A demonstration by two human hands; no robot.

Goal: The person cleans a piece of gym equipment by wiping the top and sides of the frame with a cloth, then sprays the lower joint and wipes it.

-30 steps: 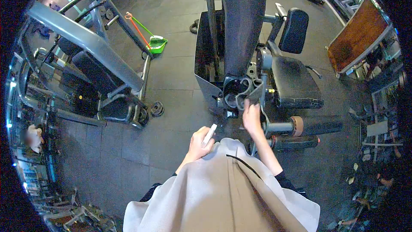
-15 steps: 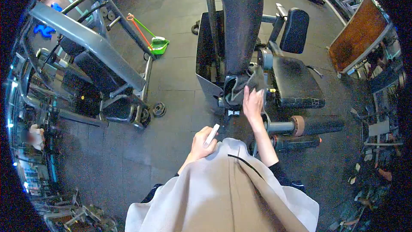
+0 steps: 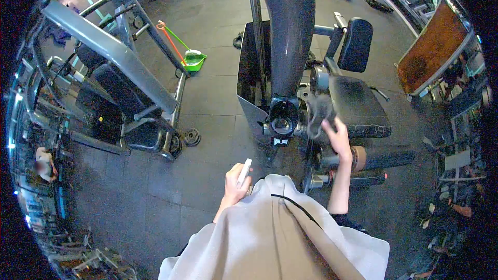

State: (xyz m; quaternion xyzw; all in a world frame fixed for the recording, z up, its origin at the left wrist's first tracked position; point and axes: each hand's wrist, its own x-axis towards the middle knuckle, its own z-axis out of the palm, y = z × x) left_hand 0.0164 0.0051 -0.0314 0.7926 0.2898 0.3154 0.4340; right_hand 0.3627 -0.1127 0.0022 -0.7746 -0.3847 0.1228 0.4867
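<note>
My left hand [image 3: 236, 185] is closed round a small white object [image 3: 244, 172], held upright in front of my body. My right hand [image 3: 337, 139] grips a dark grey cloth [image 3: 321, 115], which is blurred by motion. The cloth hangs between the machine's post and the black seat [image 3: 358, 101]. To its left stands the thick dark post [image 3: 291, 31] of the exercise machine, with a round end [image 3: 283, 124] facing me, uncovered by the cloth. Below my right hand are padded rollers [image 3: 384, 158].
On the left stands another machine with a grey frame [image 3: 109, 52]. A green dustpan [image 3: 193, 62] and a weight plate [image 3: 192, 137] are on the floor. A brown board [image 3: 433, 46] leans at the right. A person [image 3: 45, 163] is at the far left.
My right hand has moved right with the cloth, off the post's end and toward the seat. My left hand has shifted slightly left and down, still with the white object.
</note>
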